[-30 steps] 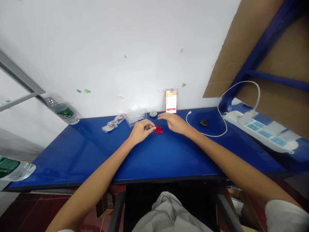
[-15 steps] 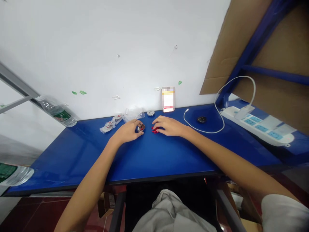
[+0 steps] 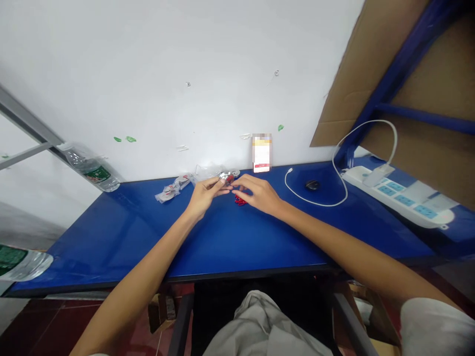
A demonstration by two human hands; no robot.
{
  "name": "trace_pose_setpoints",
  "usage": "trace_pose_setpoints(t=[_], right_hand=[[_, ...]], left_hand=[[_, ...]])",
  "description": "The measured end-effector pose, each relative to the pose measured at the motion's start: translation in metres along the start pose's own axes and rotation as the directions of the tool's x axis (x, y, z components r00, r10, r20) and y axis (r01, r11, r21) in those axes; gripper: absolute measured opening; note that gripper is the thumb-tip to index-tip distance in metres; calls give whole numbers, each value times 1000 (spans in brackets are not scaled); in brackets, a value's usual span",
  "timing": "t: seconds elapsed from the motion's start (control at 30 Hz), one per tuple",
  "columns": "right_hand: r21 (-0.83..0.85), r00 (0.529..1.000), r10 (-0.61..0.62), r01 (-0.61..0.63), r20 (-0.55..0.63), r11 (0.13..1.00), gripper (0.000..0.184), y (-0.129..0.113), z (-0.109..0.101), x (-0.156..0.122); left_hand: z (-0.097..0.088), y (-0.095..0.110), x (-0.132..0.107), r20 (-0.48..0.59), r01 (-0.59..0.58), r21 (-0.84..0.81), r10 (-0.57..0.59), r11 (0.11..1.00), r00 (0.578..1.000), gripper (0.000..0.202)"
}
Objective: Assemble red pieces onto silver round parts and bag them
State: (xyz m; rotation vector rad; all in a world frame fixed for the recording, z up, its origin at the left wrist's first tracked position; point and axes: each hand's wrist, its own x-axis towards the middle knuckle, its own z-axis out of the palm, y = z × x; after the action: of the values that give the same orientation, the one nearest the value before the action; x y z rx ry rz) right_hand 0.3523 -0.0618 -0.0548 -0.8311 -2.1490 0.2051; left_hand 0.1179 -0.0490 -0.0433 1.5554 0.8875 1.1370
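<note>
My left hand (image 3: 207,193) is closed on a round silver metal piece (image 3: 224,176), tilted up above the table, with some red showing at its right side. My right hand (image 3: 260,192) is beside it, its fingertips drawn together at the piece's lower right edge. What those fingertips hold, if anything, is too small to make out. Under the right hand lies a small heap of red pieces (image 3: 240,200) on the blue table (image 3: 237,242). Another round silver piece (image 3: 236,173) sits behind the hands, partly hidden.
Small clear packets (image 3: 172,190) and a crumpled plastic bag (image 3: 204,171) lie left of the hands. A phone (image 3: 261,154) leans on the wall. To the right are a white cable (image 3: 315,201), a black mouse-like object (image 3: 312,185) and a power strip (image 3: 401,198). Water bottles (image 3: 94,170) stand left.
My left hand has lifted and turned the round metal piece, so its shiny side shows. The right hand has moved left from over the red pieces to meet it.
</note>
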Motion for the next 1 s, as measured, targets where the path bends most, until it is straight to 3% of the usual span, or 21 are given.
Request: trace_pose_setpoints(t=[0.07, 0.17, 0.3, 0.4, 0.57, 0.67, 0.83, 1.0], right_hand=[[-68, 999, -14, 11, -43, 998, 29, -7, 3, -1], [-139, 995, 27, -40, -93, 990, 34, -11, 3, -2], [-180, 996, 52, -65, -75, 982, 28, -6, 1, -3], [-154, 998, 41, -48, -49, 987, 24, -2, -2, -2], [-60, 1000, -19, 19, -7, 998, 28, -2, -10, 1], [-27, 1000, -14, 15, 27, 1000, 33, -2, -11, 1], [-55, 993, 49, -43, 111, 998, 57, -3, -8, -2], [81, 999, -14, 10, 49, 997, 51, -2, -8, 0]], left_hand=[[10, 1, -4, 32, 11, -78, -9, 997, 999, 45], [20, 1, -9, 26, -17, -57, 18, 998, 999, 42], [24, -3, -10, -12, 2, -55, -3, 998, 1000, 41], [23, -3, -10, -31, 39, -103, -42, 994, 999, 42], [17, -1, -9, 32, 66, -176, -62, 982, 998, 41], [16, -4, -9, 31, 71, -153, -67, 986, 997, 39], [15, -9, -7, 46, 56, -47, -54, 997, 997, 34], [9, -11, -3, 44, -1, 124, -4, 992, 999, 17]])
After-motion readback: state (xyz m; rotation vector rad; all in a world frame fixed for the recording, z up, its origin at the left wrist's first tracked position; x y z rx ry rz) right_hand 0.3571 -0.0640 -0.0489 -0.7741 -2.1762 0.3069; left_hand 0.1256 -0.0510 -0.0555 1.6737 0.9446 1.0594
